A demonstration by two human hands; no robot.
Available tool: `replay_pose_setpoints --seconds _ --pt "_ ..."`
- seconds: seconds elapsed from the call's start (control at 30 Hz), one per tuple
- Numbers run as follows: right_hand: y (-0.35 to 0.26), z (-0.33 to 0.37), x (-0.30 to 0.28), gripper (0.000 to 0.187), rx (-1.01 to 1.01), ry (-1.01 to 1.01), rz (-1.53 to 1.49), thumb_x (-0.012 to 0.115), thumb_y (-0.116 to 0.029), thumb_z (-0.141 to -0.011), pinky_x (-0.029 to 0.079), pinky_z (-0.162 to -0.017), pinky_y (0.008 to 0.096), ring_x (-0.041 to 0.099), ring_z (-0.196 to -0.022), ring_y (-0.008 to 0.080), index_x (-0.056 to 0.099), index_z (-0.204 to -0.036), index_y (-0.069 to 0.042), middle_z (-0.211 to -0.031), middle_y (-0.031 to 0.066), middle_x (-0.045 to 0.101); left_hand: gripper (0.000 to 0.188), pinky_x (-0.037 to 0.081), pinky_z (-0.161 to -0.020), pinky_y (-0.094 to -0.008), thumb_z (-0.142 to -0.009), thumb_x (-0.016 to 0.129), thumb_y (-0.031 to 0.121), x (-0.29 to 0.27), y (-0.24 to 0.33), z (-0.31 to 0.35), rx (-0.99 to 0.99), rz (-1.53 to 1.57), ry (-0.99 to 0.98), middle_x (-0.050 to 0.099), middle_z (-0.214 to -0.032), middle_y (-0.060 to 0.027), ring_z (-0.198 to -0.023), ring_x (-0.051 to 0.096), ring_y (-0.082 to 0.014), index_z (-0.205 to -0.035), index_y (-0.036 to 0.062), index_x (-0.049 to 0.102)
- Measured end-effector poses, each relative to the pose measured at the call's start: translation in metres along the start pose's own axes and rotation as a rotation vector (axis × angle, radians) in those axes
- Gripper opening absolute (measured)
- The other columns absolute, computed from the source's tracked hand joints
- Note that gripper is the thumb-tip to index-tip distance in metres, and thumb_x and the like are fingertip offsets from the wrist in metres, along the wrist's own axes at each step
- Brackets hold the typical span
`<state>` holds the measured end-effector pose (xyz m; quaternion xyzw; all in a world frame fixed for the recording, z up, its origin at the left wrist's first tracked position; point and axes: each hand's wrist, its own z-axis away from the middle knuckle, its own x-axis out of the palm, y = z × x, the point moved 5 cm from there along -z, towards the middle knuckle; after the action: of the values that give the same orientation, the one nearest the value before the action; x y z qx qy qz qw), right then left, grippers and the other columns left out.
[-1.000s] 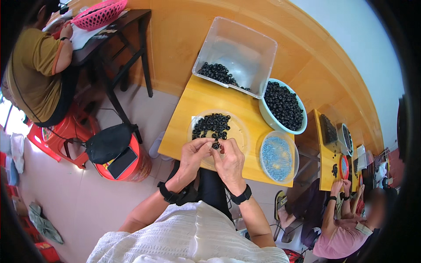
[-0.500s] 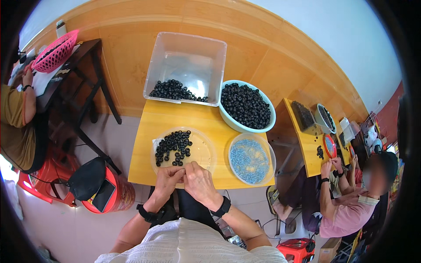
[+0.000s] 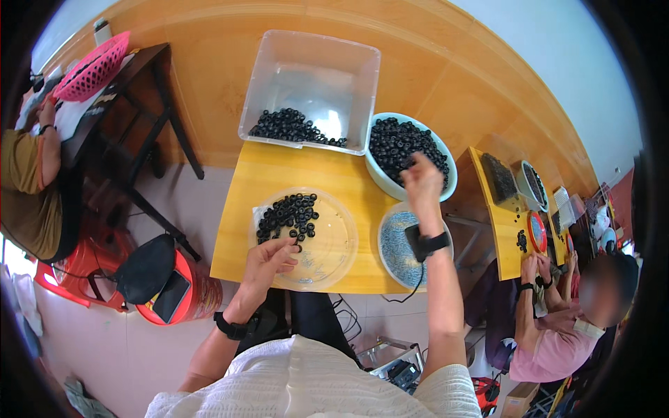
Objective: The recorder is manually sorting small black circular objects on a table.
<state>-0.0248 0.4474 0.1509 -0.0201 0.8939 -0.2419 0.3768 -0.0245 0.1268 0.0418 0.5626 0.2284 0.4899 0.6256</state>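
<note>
Over bowl [image 3: 382,178], R hand [image 3: 425,184]: fingers [image 3: 419,163] part-curled, hold unclear; L hand [image 3: 265,267] ditto, nr tray [image 3: 333,245].

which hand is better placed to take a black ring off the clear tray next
Probably the left hand: it is close beside the black rings on the clear tray, while the right hand is over the light blue bowl.

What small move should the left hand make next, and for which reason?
Perhaps the left hand, if free, should pinch one of the beads in the tray: they lie just beyond its fingers, while the right hand is over the bowl.
</note>
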Motion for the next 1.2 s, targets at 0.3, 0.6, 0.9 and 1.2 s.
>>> replay_pose_setpoints --seconds 0.3,0.6,0.9,1.2 --pt "-0.046 0.098 0.051 0.021 -0.055 -0.369 -0.172 0.059 0.002 -0.069 0.049 -0.064 0.0342 0.063 -0.069 0.0276 0.065 -0.088 -0.001 -0.076 0.0178 0.063 0.023 0.049 -0.071 -0.0236 -0.088 0.053 0.017 -0.035 -0.005 0.010 0.059 0.054 0.058 0.063 -0.092 -0.0066 -0.075 0.059 -0.0111 -0.105 0.0005 0.058" --pt "-0.085 0.142 0.106 0.016 0.048 -0.484 -0.254 0.061 0.000 -0.067 0.048 -0.064 0.0377 0.060 -0.069 0.0308 0.063 -0.083 0.000 -0.076 0.0153 0.059 0.020 0.049 -0.069 -0.0229 -0.087 0.054 0.016 -0.060 -0.015 0.021 0.076 0.107 0.151 0.064 -0.088 -0.0059 -0.073 0.060 -0.0114 -0.100 0.0014 0.060" --pt "-0.088 0.144 0.115 0.017 -0.079 -0.493 -0.239 0.053 0.005 -0.066 0.048 -0.063 0.0394 0.058 -0.069 0.0330 0.061 -0.080 0.000 -0.078 0.0156 0.058 0.020 0.048 -0.071 -0.0225 -0.088 0.054 0.016 -0.053 -0.022 0.021 0.037 0.121 0.135 0.063 -0.090 -0.0062 -0.076 0.059 -0.0108 -0.102 0.0017 0.060" --pt "-0.099 0.148 0.099 0.018 -0.120 -0.630 -0.216 0.053 0.006 -0.066 0.048 -0.064 0.0390 0.059 -0.071 0.0344 0.062 -0.081 0.000 -0.080 0.0174 0.058 0.019 0.049 -0.069 -0.0219 -0.087 0.055 0.014 -0.055 -0.041 0.019 -0.020 0.101 0.116 0.063 -0.090 -0.0051 -0.074 0.059 -0.0093 -0.101 0.0020 0.060"
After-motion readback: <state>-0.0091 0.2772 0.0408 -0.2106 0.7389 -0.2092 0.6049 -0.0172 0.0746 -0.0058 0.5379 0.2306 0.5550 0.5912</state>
